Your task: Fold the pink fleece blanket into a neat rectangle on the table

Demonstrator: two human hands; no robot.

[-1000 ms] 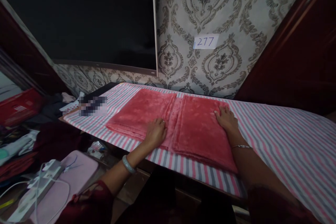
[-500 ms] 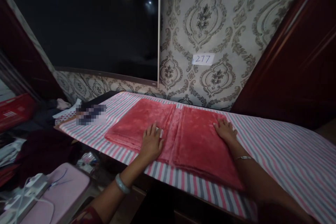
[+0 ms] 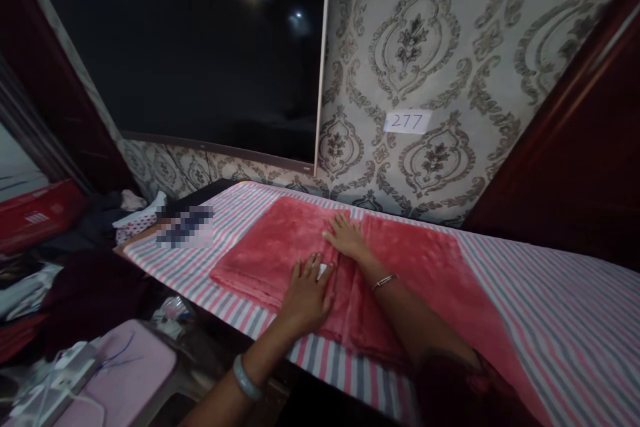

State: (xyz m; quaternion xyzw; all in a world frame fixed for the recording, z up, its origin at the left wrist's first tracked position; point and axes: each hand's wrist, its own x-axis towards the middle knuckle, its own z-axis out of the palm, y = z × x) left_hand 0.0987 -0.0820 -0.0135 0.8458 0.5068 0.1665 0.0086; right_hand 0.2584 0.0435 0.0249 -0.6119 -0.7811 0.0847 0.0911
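Note:
A plush coral-red blanket (image 3: 425, 260) lies folded on a striped cloth, with a seam-like dip between its left and right parts. My left hand (image 3: 307, 297) rests flat on the left part near its front edge, fingers spread. A small white tag (image 3: 322, 271) shows by its fingertips. Farther back, my right hand (image 3: 346, 237) lies palm down beside the dip, at the inner edge of the left part, its fingers apart. My right forearm crosses the right part and hides some of it.
The striped cloth (image 3: 565, 300) covers a long table by the wall. Above hangs a large dark television (image 3: 200, 47). A white power strip (image 3: 65, 373) sits on a pink stool (image 3: 135, 373) at lower left, near piled clothes (image 3: 95, 287).
My right hand has moved left from the blanket's right part to beside the dip. My left hand stays on the left part. The right part now shows farther toward the lower right.

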